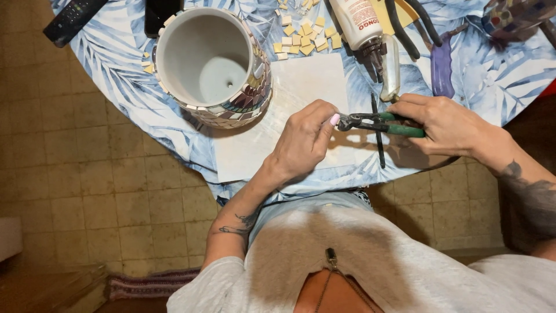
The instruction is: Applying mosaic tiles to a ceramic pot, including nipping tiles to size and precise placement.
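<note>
Gripping green nippers w/ right hand, left hand pinching at tip

Looks like somebody's home, with a round table pressed into service as a craft corner rather than a real workshop. It wears a leafy blue-and-white tablecloth, and a TV remote sits at its far left edge, near a half-tiled mosaic pot, loose cream tile bits and a glue bottle. Under it: worn beige floor tiles and a striped rug.
</note>
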